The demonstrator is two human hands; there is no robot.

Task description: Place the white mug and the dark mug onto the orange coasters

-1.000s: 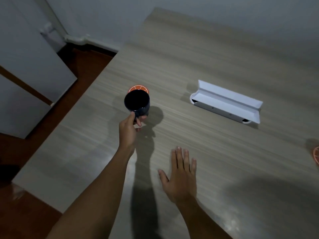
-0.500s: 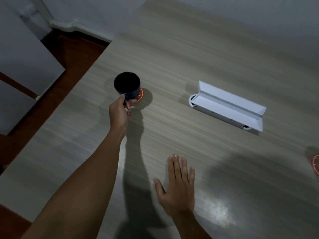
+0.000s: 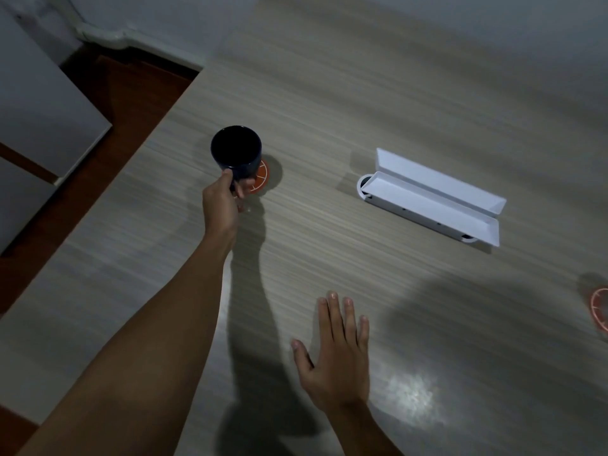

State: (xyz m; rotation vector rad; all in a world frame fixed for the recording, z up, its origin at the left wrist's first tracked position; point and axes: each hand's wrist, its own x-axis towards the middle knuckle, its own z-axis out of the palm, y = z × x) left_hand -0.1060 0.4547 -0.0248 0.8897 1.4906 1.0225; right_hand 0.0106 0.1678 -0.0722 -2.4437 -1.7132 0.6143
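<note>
My left hand [image 3: 221,205] grips the handle of the dark mug [image 3: 236,152], which stands upright over an orange coaster [image 3: 261,177]; only the coaster's right part shows past the mug. Whether the mug rests on it I cannot tell. My right hand [image 3: 335,353] lies flat on the table near me, fingers apart, holding nothing. A second orange coaster [image 3: 599,309] is cut off by the right edge of the view. The white mug is not in view.
A wood-grain table [image 3: 378,93] fills the view; its left edge drops to a dark red floor [image 3: 125,93]. An open white box [image 3: 434,199] lies right of the mug. A white cabinet [image 3: 36,103] stands at the far left.
My left hand carried the dark mug forward and slightly left, so the coaster that showed behind it now shows at its right base. My right hand stayed flat on the table.
</note>
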